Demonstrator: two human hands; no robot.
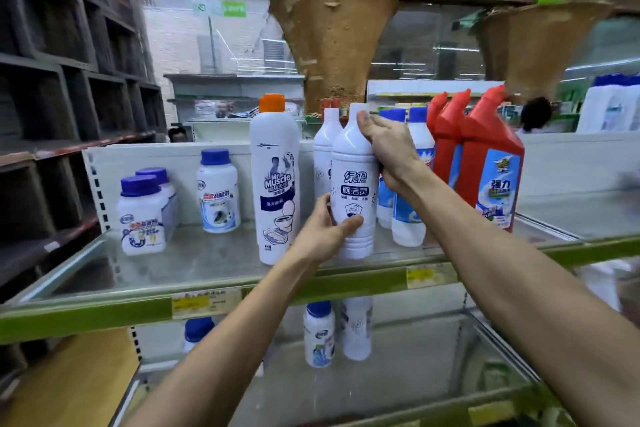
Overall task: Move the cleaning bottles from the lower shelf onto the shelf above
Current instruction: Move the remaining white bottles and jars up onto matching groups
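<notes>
Upper shelf (145,274), left to right: three squat jars (142,215), one orange-capped bottle (275,180), two white bottles, two blue-capped bottles (414,184), three red bottles (485,163). Left hand (322,232) clamps front white bottle (353,184) low; right hand (388,149) clamps its shoulder. Bottle upright, base on shelf. Lower shelf (433,357): three bottles visible.

Bright, even overhead light fills the scene with only soft shadows under the pale glass upper shelf (194,263), which shows dull glare, while wide-angle distortion bends the dark cubby racks (52,80) at left and the far right edge is smeared.
</notes>
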